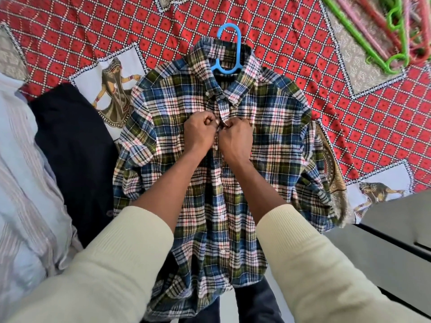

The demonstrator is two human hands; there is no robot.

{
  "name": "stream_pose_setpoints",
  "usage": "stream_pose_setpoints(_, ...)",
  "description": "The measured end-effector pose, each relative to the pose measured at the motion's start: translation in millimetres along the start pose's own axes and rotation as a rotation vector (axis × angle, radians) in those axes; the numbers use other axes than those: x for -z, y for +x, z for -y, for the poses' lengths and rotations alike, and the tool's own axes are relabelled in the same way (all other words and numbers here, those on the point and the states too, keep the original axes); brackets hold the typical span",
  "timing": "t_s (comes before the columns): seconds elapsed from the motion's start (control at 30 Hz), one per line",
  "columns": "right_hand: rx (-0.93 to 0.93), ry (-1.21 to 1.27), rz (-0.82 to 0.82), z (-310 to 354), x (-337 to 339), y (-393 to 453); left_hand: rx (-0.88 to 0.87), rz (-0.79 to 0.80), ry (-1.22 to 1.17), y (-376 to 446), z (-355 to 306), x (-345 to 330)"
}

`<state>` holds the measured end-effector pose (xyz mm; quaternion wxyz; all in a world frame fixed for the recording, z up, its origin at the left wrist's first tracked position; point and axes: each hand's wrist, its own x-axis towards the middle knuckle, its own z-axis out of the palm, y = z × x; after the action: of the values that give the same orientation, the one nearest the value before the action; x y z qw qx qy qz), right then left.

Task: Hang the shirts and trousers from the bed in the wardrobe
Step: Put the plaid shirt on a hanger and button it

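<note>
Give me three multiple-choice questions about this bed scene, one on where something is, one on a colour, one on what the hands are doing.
1. Where is the pile of spare hangers?
A. top right of the bed
B. under the dark garment
C. on the floor

2. What colour is the hanger inside the plaid shirt?
A. green
B. blue
C. pink

3. What are the hands doing?
A. resting flat
B. lifting the hanger
C. pinching the shirt front

Answers: 1 A, the pile lies at the upper right corner. 2 B, its blue hook sticks out past the collar. 3 C, left hand and right hand curl together at the placket.
</note>
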<state>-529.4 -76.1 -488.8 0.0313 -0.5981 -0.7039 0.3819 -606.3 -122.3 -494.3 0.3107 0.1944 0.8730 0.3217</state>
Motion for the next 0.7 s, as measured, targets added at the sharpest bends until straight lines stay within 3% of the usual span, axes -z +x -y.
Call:
stream_pose_setpoints(0.1,-0.278,0.489,0.108,0.3,7.2,5.1,0.002,0.049,-0.079,-9.6,3.6,4.3)
stream_pose_setpoints(0.2,-0.350,0.736,0.173,1.4,18.1,2.1,-0.075,-0.019,-0.056,-25.4,1.9,-1.6)
stream_pose_setpoints(0.4,-0.384,0.799,0.252,-11.4,19.9,7.6,0.024,-0.127,-0.182,-30.9,-7.4,-21.4)
stream_pose_setpoints(0.7,-0.367,0.858,0.248,-18.4,21.5,3.3,0.111,-0.054,-0.252,-25.5,-13.4,-18.8)
